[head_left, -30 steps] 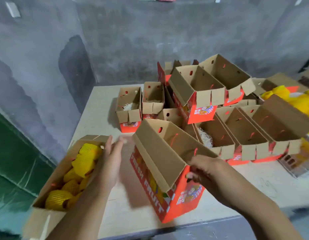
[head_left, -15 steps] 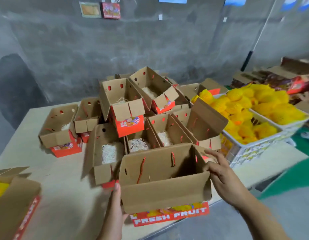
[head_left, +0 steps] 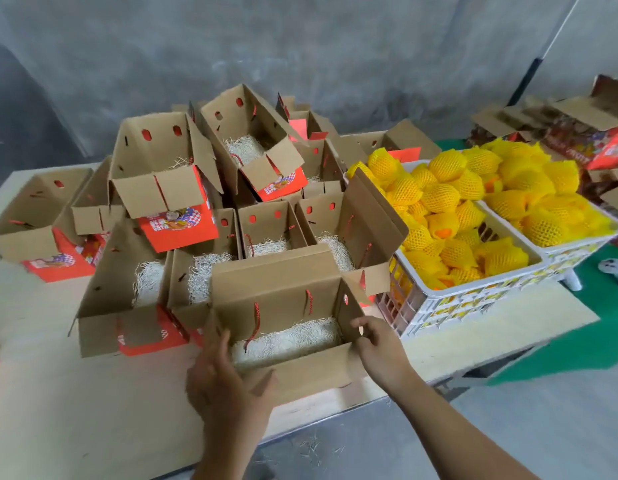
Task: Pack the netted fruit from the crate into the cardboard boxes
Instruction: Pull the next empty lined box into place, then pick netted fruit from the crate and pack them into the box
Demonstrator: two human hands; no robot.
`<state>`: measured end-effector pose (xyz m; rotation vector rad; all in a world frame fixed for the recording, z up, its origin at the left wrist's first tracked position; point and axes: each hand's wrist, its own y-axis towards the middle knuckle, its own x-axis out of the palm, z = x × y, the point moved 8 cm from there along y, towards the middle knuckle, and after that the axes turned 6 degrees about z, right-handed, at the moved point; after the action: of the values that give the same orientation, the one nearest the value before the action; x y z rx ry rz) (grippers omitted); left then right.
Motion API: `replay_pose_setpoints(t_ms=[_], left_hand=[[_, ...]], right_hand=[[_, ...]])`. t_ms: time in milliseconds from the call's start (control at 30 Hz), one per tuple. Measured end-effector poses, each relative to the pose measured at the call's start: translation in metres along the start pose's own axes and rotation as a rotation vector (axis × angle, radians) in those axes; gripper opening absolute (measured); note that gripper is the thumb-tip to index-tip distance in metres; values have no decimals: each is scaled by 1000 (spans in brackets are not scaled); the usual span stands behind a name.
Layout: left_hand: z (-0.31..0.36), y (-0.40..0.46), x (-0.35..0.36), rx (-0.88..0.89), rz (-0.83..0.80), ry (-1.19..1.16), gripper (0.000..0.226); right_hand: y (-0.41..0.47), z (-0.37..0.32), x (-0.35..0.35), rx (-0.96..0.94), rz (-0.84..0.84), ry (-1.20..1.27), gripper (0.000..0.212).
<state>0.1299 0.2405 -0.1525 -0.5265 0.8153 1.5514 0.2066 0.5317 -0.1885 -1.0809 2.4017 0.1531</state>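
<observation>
Wooden table [head_left: 75,410], two fruit crates [head_left: 473,292], two hands [head_left: 227,379] holding one open box [head_left: 300,372]

packing room | bare concrete wall [head_left: 300,46] | fruit crates [head_left: 473,296] | gift boxes [head_left: 162,188]

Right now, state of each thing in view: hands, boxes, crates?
front box: open, flaps up, shredded padding inside, no fruit
left hand: gripping the box's near-left corner
right hand: holding the box's right end wall
other boxes: open, some padded, no fruit seen
near crate: heaped with netted fruit
far crate: also full
</observation>
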Motion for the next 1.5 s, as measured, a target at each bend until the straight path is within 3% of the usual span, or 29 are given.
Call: replay_pose_setpoints(t_ms=[67, 133, 267, 400, 567, 767, 900, 1033, 1233, 1333, 1500], left_hand=[[38, 0, 6, 245, -9, 23, 59], [65, 7, 20, 344, -69, -8, 32], [115, 30, 63, 376, -282, -260, 16], [168, 38, 114, 408, -465, -459, 15], [224, 35, 163, 464, -593, -547, 18], [281, 23, 213, 451, -713, -619, 19], [326, 27, 248, 469, -686, -590, 22], [362, 45, 286, 514, -662, -478, 21], [364, 58, 310, 638, -430, -148, 29], [358, 57, 311, 638, -377, -118, 36], [351, 63, 315, 467, -440, -138, 44]], right_hand=[[1, -3, -1, -61, 31, 32, 39], [2, -11, -2, -127, 70, 59, 42], [9, -21, -11, -178, 104, 57, 34], [30, -27, -39, -206, 111, -23, 34], [62, -24, -97, -180, 289, -8, 29], [101, -8, -152, -148, 367, -86, 31], [160, 2, -192, -129, 368, -127, 27], [237, 29, -226, 58, 363, -135, 33], [319, 79, -210, 449, 120, -230, 87], [321, 84, -204, 444, 127, -287, 91], [304, 73, -223, 269, 169, -138, 67]])
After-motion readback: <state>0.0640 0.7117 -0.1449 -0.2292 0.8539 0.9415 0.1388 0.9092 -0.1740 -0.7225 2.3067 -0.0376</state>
